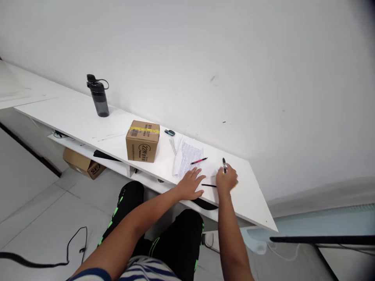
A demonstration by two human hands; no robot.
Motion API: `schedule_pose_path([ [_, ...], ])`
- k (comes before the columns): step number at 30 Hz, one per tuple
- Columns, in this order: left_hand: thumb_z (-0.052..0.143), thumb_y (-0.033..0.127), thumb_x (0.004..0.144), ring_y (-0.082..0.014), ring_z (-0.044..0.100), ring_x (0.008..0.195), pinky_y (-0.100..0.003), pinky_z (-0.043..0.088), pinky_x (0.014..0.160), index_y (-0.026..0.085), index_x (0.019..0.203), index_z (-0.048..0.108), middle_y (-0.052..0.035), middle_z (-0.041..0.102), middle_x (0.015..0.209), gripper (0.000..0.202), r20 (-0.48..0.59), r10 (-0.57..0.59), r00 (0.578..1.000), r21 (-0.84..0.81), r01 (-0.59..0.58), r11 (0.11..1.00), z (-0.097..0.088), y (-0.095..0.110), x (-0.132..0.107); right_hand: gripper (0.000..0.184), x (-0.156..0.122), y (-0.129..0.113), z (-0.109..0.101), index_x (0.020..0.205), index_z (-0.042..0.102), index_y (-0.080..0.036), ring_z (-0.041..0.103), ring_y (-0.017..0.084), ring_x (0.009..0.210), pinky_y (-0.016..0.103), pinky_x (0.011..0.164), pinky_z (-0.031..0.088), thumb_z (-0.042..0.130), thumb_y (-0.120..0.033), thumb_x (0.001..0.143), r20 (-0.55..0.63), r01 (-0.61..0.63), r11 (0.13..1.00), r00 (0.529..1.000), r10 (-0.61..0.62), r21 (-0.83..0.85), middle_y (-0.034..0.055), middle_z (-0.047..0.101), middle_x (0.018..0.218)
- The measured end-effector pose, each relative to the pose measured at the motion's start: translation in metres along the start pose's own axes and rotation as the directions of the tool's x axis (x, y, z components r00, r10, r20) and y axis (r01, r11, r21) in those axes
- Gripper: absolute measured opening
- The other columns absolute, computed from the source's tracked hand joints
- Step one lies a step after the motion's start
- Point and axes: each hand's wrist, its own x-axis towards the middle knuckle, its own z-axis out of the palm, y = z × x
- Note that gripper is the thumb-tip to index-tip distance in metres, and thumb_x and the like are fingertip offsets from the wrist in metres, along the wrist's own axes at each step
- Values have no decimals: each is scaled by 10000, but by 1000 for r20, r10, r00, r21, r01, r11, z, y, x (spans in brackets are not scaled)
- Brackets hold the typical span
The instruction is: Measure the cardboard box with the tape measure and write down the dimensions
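Note:
My right hand (226, 180) is closed around a black-and-white pen (224, 166), which stands upright with its top above the fist. Beneath it lies a white sheet of paper (210, 168); the pen's tip is hidden by the hand. Fingers spread, my left hand (190, 185) rests flat at the lower edge of the papers. Just above its fingers, a red-and-black pen (199, 160) lies across a sheet covered with writing (187, 154). A thin black stick (209, 185) lies on the desk between the hands, its right end running up to my right hand.
Left of the papers stands a brown cardboard box (142, 141) with yellow tape. A small dark object (169, 132) lies beside it. Farther left is a dark water bottle (99, 97). The narrow white desk (76, 117) runs along the wall, with another carton (82, 163) below.

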Motion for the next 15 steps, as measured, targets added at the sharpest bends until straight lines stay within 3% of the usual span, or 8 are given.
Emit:
schedule_pose_path([
  [3,541,385,866,-303,210,1486,-461,290,1164,127,1357,480,-185,372,1533,558,-210,76,975,-38,-86,996,-44,0,-12,684,-2,24,-18,1383,463,-157,374,408,1337,617,1038,318,507,-564,836,10,-307,934,949,314,-182,239,461,1427],
  [5,506,321,893,-288,239,1475,-483,252,1179,166,1295,526,-154,443,1486,431,-398,77,914,16,-77,997,-85,-3,-23,837,-1,35,-23,1402,421,-125,300,418,1394,651,1081,244,514,-685,786,109,-421,881,886,451,-217,273,406,1461],
  [7,510,304,901,-288,288,1450,-521,206,1187,214,1235,559,-118,499,1435,350,-568,-7,823,44,39,998,-129,-14,-35,890,1,41,-24,1370,445,-103,243,416,1429,668,1105,174,477,-755,764,198,-464,852,836,512,-243,293,392,1463],
  [9,495,309,917,-270,306,1437,-512,207,1189,232,1203,563,-96,507,1417,303,-699,-208,685,-63,231,971,-171,-37,-45,871,4,41,-23,1290,513,-107,192,417,1452,676,1112,131,456,-787,749,256,-464,842,809,530,-277,300,403,1451],
  [11,498,348,920,-270,305,1430,-496,250,1176,242,1214,551,-88,497,1418,317,-706,-499,502,-299,427,853,-203,-69,-53,824,4,40,-22,1195,560,-135,221,428,1444,674,1108,150,490,-800,713,292,-460,838,791,537,-294,295,467,1395],
  [12,544,395,894,-287,313,1420,-492,282,1160,237,1240,534,-102,496,1413,381,-657,-620,429,-414,483,772,-215,-86,-55,804,2,38,-22,1165,560,-152,295,434,1413,665,1098,196,530,-796,685,297,-466,837,787,540,-286,287,516,1342],
  [13,599,439,854,-311,310,1417,-495,304,1146,224,1277,512,-125,484,1419,482,-580,-721,380,-509,521,685,-223,-103,-57,790,0,37,-22,1151,545,-166,394,434,1356,648,1075,265,575,-781,655,288,-474,841,793,536,-261,272,564,1280],
  [15,673,477,792,-332,334,1407,-481,334,1130,208,1350,459,-146,447,1457,656,-420,-835,355,-649,526,550,-231,-133,-59,781,-8,35,-22,1156,488,-179,571,418,1179,602,979,411,634,-734,625,258,-438,885,847,465,-155,241,622,1169],
])
